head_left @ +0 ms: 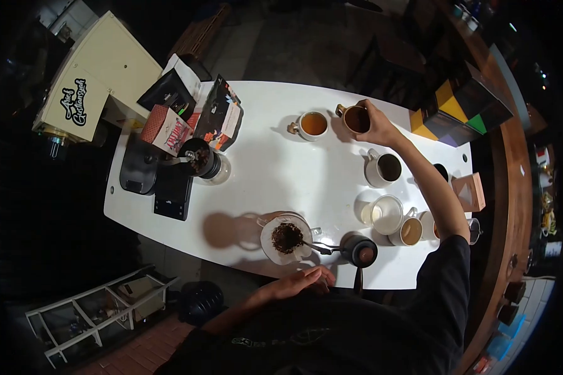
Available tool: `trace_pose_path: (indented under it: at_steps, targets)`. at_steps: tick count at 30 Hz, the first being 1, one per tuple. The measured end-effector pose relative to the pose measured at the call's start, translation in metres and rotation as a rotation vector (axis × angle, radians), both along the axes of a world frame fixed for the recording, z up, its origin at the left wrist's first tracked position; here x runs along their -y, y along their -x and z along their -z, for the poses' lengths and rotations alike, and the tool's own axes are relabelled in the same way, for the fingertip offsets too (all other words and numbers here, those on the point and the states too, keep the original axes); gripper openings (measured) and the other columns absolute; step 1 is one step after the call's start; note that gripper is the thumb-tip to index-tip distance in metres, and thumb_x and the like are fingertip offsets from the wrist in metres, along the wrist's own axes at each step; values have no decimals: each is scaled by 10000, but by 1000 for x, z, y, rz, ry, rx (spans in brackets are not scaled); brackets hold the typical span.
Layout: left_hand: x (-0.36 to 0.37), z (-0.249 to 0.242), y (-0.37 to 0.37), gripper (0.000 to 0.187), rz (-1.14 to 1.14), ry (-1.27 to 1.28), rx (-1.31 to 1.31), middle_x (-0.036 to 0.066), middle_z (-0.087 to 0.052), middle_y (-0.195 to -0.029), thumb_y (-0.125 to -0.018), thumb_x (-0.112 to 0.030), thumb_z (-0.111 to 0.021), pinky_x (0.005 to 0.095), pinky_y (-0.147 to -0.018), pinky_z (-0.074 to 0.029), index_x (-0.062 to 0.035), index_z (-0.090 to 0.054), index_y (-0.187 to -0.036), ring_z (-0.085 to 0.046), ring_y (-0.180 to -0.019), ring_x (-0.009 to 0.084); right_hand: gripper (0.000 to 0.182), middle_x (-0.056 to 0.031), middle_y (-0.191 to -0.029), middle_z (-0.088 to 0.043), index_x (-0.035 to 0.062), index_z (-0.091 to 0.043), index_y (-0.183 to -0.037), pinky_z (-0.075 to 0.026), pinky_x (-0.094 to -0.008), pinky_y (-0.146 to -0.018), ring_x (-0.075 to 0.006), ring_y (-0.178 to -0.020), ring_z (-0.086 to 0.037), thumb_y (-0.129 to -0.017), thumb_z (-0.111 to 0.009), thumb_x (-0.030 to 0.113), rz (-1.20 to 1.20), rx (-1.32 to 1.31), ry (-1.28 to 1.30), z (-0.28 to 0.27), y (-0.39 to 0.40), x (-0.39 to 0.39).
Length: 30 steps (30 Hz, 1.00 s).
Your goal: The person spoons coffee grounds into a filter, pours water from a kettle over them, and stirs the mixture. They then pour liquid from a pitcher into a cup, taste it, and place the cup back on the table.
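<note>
My right hand (375, 129) reaches across the table, its fingers wrapped round a mug (356, 119) of dark liquid near the far edge. Just left of it sits a white cup (312, 125) of amber liquid with a brown handle. Near my body, my left hand (303, 280) hovers at the front edge, fingers loosely stretched out and holding nothing. Close beyond it stands a white coffee dripper (286, 239) with dark coffee grounds inside. To its right is a small dark gooseneck kettle (360, 251), its spout pointing at the dripper.
Along the right stand a white mug (383, 169), a clear glass pitcher (386, 214) and another mug (409, 231). A hand coffee grinder (207, 164), coffee bags (221, 115) and a cream machine (103, 75) occupy the left. A colourful box (460, 109) is at the far right corner.
</note>
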<state>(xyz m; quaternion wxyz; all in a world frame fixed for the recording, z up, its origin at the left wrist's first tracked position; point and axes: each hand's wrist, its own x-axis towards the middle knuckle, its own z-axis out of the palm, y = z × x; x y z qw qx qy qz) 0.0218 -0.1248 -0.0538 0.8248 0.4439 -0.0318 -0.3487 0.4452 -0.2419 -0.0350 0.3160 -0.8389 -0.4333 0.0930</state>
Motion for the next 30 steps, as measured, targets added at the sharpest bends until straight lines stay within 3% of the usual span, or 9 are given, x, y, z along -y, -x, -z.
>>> trace_pose_path:
  at_steps: [5,11,13,18,20,30]
  targets:
    - [7,-1,0,581,-71,-40,-20,73,-536,-1138,-1057,-535,-256,337,-975,-449,-45,-514,-1233,-559,-1059,151,802,-222,-1154,-591,-7,-464,-1205,-492,-389,-968,-343,-1102,-606,-598,-870,322,-18,-29,33,20,-15,-4]
    - [7,1,-3,612,-57,-13,-13,73,-536,-1141,-1044,-570,-259,332,-980,-440,-49,-515,-1238,-555,-1068,147,644,-198,-1127,-582,65,-458,-1115,-500,-385,-935,-317,-1067,-603,-650,-853,273,-108,-125,-111,18,-11,-1]
    - [6,0,-5,616,-52,-3,-28,75,-537,-1144,-1044,-571,-254,332,-979,-441,-49,-517,-1239,-555,-1070,147,589,-173,-1113,-559,92,-453,-1091,-505,-385,-911,-318,-1042,-595,-673,-839,248,-159,10,-49,23,-13,0]
    - [3,3,-8,617,-59,3,5,81,-540,-1151,-1048,-560,-246,334,-984,-444,-43,-519,-1245,-555,-1070,147,596,-162,-1110,-542,99,-457,-1102,-509,-391,-901,-328,-1031,-590,-669,-838,251,-185,30,-22,32,-17,2]
    - [2,4,-7,669,-48,34,-32,122,-522,-1198,-1032,-579,-245,375,-1014,-439,-6,-482,-1282,-556,-1135,211,599,-164,-1112,-542,98,-459,-1103,-508,-395,-904,-330,-1030,-591,-666,-839,252,-176,5,-23,32,-17,3]
    - [-3,-7,-9,683,-54,38,-41,122,-512,-1205,-1023,-597,-249,377,-1032,-434,-6,-479,-1277,-560,-1146,213,737,-199,-1148,-557,86,-379,-1189,-487,-401,-953,-341,-1088,-591,-680,-859,317,-86,-99,-27,31,-14,6]
